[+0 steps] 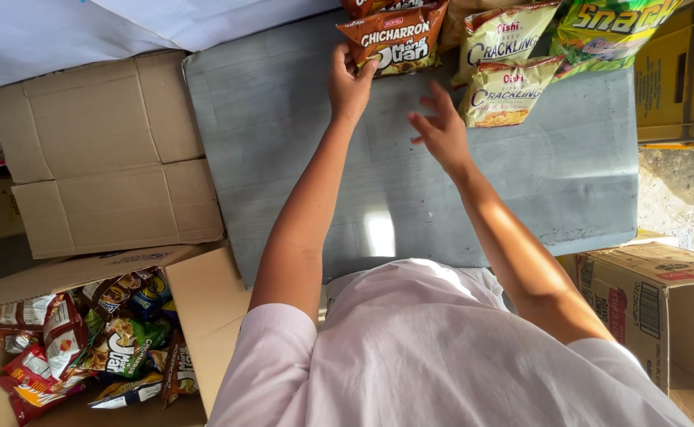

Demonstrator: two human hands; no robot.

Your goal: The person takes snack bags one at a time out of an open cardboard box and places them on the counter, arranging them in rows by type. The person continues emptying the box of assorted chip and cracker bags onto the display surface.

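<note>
Fingers (364,69) of left hand (348,83) pinch orange snack bag (398,39); right hand (442,130) hovers open.

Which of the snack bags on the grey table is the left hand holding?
The orange-brown snack bag: the left hand grips its lower left corner. The two yellow bags lie right of it, untouched.

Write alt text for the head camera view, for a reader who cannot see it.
Seen from above, a person's left hand grips an orange-brown snack bag on a grey table, while the open right hand hovers beside a pale yellow snack bag. An open cardboard box of mixed snack packets sits lower left.
</note>
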